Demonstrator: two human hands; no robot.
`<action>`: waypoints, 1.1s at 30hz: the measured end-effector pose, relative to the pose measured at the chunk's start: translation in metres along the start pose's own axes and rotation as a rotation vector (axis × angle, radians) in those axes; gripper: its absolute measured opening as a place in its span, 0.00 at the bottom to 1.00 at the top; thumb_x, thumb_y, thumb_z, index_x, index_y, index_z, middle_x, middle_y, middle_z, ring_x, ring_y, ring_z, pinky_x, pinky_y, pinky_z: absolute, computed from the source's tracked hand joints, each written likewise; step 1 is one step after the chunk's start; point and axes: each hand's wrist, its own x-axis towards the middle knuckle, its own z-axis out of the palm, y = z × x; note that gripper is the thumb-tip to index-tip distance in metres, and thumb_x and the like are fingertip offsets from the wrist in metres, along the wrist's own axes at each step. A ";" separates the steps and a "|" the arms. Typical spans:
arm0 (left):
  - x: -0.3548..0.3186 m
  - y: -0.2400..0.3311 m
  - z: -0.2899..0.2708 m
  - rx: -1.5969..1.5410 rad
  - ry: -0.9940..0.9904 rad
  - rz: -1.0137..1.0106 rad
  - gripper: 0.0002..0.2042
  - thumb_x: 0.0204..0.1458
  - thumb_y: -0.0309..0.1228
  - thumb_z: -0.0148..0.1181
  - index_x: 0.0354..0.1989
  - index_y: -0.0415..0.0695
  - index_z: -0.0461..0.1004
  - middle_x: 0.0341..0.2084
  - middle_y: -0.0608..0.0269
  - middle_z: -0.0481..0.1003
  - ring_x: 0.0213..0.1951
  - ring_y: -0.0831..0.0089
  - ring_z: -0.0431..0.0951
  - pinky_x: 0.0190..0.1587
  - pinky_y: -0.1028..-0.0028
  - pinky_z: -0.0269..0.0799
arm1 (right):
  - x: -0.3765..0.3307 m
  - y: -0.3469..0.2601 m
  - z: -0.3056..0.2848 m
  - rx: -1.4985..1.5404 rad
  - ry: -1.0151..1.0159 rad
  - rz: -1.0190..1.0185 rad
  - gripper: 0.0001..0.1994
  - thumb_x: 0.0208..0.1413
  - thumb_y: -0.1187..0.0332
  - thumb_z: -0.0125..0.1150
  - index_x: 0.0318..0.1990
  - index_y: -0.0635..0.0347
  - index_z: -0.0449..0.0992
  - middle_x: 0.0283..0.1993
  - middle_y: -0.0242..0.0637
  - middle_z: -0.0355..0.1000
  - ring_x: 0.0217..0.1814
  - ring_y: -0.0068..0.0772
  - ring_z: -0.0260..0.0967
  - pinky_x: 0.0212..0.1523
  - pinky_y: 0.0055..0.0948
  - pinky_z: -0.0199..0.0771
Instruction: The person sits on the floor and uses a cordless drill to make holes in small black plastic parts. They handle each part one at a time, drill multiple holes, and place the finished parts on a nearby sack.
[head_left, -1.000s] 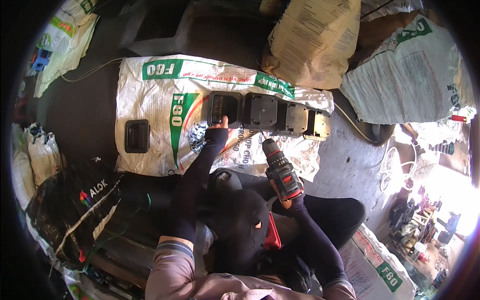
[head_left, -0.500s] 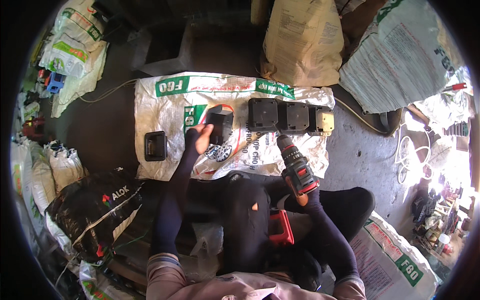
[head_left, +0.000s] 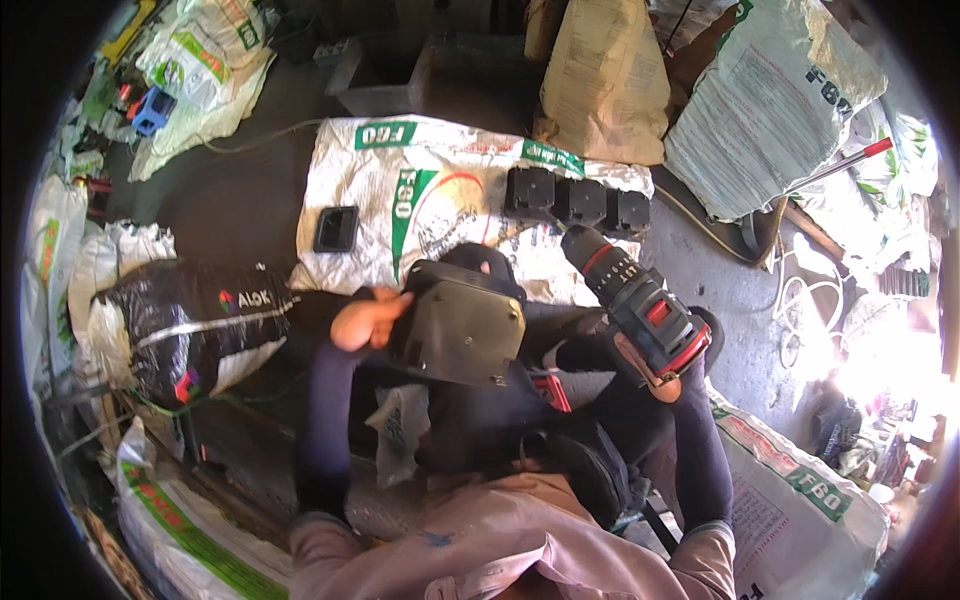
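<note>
My left hand grips a square black plastic box by its left side, above my lap. A flat face of the box with small metal spots at its corners is turned up. In my right hand is a black and red cordless drill, its chuck pointing away and to the left. My fingers around its handle are partly hidden under its body. Beyond the drill, several similar black boxes stand in a row on a white woven sack. A shallow black open box lies on the sack's left part.
A grey trough-shaped container stands at the far side. Full sacks lean at the back right, and a black bag lies at my left. A white cable coils on the grey floor. Something red shows near my legs.
My left hand has lifted the black box off the sack and brought it close above my lap. The drill has come up and slightly right. The view has shifted too.
</note>
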 end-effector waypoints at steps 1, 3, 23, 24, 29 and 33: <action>0.013 0.006 -0.003 -0.031 -0.206 -0.090 0.14 0.62 0.43 0.53 0.29 0.49 0.70 0.11 0.77 0.59 0.12 0.86 0.52 0.16 0.78 0.46 | -0.006 -0.004 0.000 -0.050 -0.027 -0.052 0.19 0.47 0.74 0.67 0.48 0.65 0.74 0.40 0.33 0.78 0.40 0.21 0.76 0.42 0.24 0.77; 0.032 0.013 0.000 0.179 -0.419 0.043 0.17 0.62 0.45 0.53 0.25 0.47 0.71 0.12 0.77 0.57 0.13 0.86 0.51 0.16 0.78 0.45 | -0.015 -0.017 0.004 0.051 -0.051 -0.030 0.21 0.46 0.74 0.68 0.50 0.66 0.73 0.41 0.33 0.78 0.41 0.21 0.76 0.42 0.23 0.78; -0.067 -0.011 0.114 -1.212 -0.060 0.329 0.12 0.53 0.23 0.47 0.45 0.35 0.70 0.31 0.58 0.71 0.26 0.71 0.71 0.28 0.74 0.66 | -0.029 -0.084 0.035 0.003 -0.204 0.011 0.33 0.48 0.61 0.68 0.61 0.63 0.66 0.53 0.40 0.75 0.50 0.32 0.76 0.52 0.28 0.75; -0.067 -0.012 0.114 -1.202 -0.077 0.327 0.14 0.52 0.22 0.46 0.46 0.34 0.70 0.34 0.56 0.72 0.30 0.69 0.72 0.31 0.74 0.68 | -0.033 -0.085 0.031 -0.031 -0.206 0.010 0.31 0.47 0.63 0.68 0.60 0.63 0.68 0.51 0.39 0.76 0.49 0.30 0.76 0.51 0.27 0.75; -0.053 -0.009 0.112 -1.164 -0.173 0.408 0.22 0.46 0.18 0.42 0.53 0.31 0.67 0.52 0.42 0.71 0.55 0.55 0.72 0.59 0.63 0.68 | -0.051 -0.085 0.018 0.074 -0.161 -0.083 0.24 0.45 0.63 0.71 0.51 0.58 0.74 0.43 0.36 0.78 0.43 0.35 0.78 0.48 0.38 0.78; -0.045 -0.002 0.111 -1.118 -0.268 0.487 0.23 0.47 0.18 0.42 0.55 0.33 0.68 0.55 0.40 0.68 0.61 0.50 0.67 0.65 0.60 0.63 | -0.061 -0.093 0.008 0.269 -0.208 -0.062 0.20 0.52 0.68 0.64 0.54 0.57 0.72 0.44 0.35 0.77 0.43 0.32 0.78 0.47 0.35 0.80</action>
